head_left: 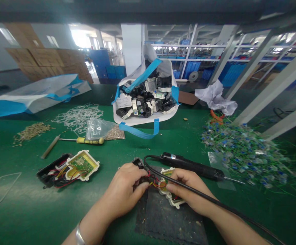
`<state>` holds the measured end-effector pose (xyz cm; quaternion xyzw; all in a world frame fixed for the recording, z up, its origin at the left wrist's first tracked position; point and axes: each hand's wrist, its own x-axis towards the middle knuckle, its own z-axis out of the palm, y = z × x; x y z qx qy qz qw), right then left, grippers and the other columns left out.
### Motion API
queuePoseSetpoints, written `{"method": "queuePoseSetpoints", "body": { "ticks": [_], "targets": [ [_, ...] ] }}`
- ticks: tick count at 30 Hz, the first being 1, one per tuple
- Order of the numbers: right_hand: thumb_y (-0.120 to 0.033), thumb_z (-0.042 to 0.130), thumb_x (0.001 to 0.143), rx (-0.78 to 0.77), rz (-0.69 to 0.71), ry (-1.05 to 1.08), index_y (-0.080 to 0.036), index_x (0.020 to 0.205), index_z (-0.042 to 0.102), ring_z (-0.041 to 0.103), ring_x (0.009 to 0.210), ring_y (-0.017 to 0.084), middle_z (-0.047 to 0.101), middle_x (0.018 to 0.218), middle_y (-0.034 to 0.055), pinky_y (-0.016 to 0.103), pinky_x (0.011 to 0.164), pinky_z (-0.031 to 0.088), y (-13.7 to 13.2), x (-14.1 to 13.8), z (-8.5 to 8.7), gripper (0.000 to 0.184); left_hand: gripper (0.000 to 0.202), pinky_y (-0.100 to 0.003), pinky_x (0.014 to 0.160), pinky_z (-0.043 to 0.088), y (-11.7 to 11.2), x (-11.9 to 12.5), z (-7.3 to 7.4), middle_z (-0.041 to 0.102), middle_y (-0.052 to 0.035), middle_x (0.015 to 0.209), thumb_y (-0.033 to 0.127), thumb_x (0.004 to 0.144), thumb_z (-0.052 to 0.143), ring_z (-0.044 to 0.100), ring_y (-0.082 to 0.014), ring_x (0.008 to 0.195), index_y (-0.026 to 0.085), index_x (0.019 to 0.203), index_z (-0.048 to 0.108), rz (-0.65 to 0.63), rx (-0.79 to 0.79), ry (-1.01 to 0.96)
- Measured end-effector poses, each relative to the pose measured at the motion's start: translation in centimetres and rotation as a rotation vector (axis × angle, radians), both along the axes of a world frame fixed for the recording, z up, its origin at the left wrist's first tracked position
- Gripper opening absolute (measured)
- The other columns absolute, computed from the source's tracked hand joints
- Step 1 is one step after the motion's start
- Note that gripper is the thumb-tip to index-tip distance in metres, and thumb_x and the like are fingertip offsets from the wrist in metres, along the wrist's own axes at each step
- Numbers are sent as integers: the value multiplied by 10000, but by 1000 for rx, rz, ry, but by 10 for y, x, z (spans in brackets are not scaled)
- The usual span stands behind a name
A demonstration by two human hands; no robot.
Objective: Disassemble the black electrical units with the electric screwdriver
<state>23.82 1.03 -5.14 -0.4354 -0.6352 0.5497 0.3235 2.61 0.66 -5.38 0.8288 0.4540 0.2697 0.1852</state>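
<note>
My left hand (126, 189) is closed around a black housing half (139, 162) with red and yellow wires (155, 182) running out of it. My right hand (188, 189) is closed on the white cover with a circuit board (172, 199), joined to the black half by those wires. Both parts sit over a dark rubber mat (168, 217) on the green table (22, 211). A black electric screwdriver (192, 165) lies just beyond my right hand, and its cable (214, 200) crosses over my right wrist.
An opened unit with black and white halves (68, 168) lies at left. A yellow-handled screwdriver (86, 140), a plastic bag (98, 127), white gasket loops (79, 117), a big bag full of units (145, 98) and a heap of blue-tagged wire pieces (242, 153) surround the work spot.
</note>
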Motion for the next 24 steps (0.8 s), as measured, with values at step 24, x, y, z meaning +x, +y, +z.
{"method": "queuePoseSetpoints", "body": {
  "ticks": [24],
  "targets": [
    [-562,413,859,214,101,-171,-132,680,598,462,584,159,506,617,11,220,512,325,2,-4,2,501,89,-239,630,352,-7,7,7,535,-9,696,216,776,521,483,-142,690,170,738,587,-75,-261,-341]
  ]
}}
